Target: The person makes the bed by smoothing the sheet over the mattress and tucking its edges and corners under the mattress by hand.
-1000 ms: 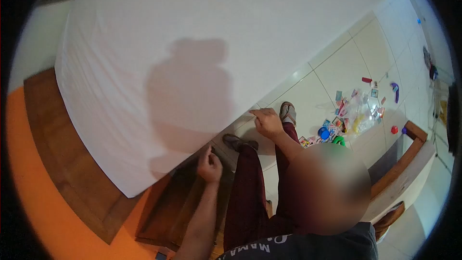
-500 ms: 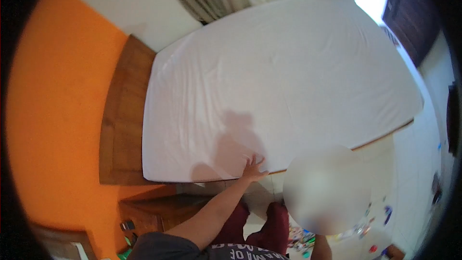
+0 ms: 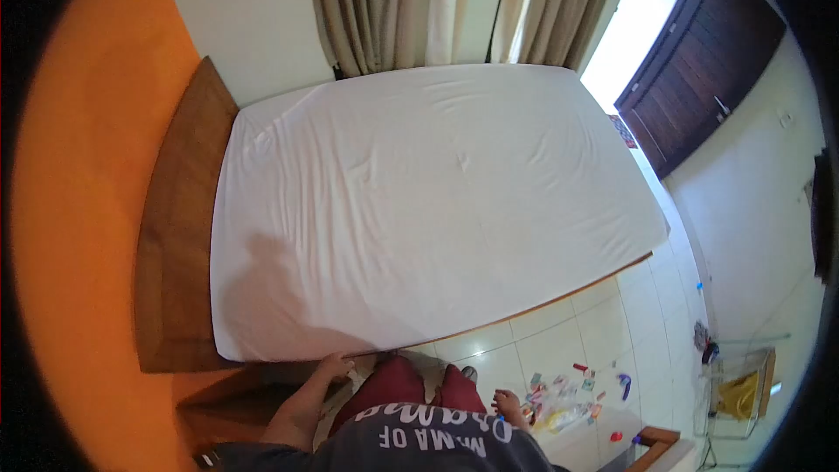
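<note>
A mattress (image 3: pixel 437 201) in a white fitted sheet fills the middle of the view, with wrinkles mostly towards the headboard end. My left hand (image 3: pixel 335 369) is low at its near edge, by the headboard side. The fingers show small and partly apart, with nothing visible in them; I cannot tell whether they touch the sheet. My right hand (image 3: pixel 507 404) hangs beside my right thigh, away from the bed. Its fingers are loosely bent and apart, holding nothing that I can see.
A wooden headboard (image 3: pixel 179 236) stands against the orange wall (image 3: pixel 96 192). Small items (image 3: pixel 559 398) lie scattered on the tiled floor (image 3: pixel 603 315) to my right. Curtains (image 3: pixel 384 9) hang behind the bed, and a dark door (image 3: pixel 699 61) stands at the far right.
My left hand has drawn back from the top of the mattress to its near edge, further left. My right hand, earlier hidden by a round blur, now shows. The view has tilted up.
</note>
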Demonstrator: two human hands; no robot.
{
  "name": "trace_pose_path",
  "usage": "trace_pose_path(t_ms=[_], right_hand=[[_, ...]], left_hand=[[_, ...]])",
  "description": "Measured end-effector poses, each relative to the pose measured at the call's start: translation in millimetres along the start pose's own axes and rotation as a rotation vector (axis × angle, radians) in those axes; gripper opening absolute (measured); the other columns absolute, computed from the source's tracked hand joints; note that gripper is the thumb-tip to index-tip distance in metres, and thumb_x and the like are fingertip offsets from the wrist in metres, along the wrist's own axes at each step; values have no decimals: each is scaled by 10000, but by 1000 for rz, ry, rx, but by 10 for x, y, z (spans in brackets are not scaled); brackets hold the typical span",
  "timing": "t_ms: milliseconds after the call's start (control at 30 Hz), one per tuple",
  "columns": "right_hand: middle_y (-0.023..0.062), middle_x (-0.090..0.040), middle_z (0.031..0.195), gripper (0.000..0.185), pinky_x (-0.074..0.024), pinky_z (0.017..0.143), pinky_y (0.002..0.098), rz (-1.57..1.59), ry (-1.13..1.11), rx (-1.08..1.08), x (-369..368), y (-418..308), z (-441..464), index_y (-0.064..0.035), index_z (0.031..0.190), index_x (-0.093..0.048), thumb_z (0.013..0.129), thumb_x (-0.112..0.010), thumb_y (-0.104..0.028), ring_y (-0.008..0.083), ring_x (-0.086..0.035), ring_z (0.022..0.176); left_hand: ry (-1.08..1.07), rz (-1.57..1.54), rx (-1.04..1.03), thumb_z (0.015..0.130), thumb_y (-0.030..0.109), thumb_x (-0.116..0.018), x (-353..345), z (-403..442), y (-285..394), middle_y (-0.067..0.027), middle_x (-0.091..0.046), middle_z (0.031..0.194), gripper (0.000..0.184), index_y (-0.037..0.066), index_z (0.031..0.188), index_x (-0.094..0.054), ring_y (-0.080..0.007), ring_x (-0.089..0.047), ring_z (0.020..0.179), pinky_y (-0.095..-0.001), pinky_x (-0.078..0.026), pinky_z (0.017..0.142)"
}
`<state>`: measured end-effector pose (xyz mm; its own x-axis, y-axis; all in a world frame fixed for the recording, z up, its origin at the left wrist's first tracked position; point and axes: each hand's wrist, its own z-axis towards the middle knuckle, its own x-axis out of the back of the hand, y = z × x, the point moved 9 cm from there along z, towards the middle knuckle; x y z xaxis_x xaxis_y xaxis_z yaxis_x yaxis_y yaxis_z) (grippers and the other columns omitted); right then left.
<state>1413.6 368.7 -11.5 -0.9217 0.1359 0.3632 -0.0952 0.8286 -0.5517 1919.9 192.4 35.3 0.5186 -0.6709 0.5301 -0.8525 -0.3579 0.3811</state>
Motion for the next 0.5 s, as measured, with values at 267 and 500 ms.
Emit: trace_pose_path(t_ms=[267,500], right_hand=[[157,-651,840,321,-509,633,305,-189,40,223,-512,-1110,-627,-11,1051,-598,792,-549,-193,186,-645,691],[128,-658,762,346,-504,636,306,-104,164,71,6,-603,-961,-68,1045,-618,768,-562,-268,195,-638,672]], left_hand=[[-63,-297,-415,829,277,-585,508,-198,996,-156,-574,1132,442,-6,1163,-526,-221,-529,1088,-312,-403,929],[-927,-713,-1379,916,281,-482,1891,-3491,3972,-145,-545,1160,394,-26,1161,-516,-242,-500,1114,-351,-345,984]])
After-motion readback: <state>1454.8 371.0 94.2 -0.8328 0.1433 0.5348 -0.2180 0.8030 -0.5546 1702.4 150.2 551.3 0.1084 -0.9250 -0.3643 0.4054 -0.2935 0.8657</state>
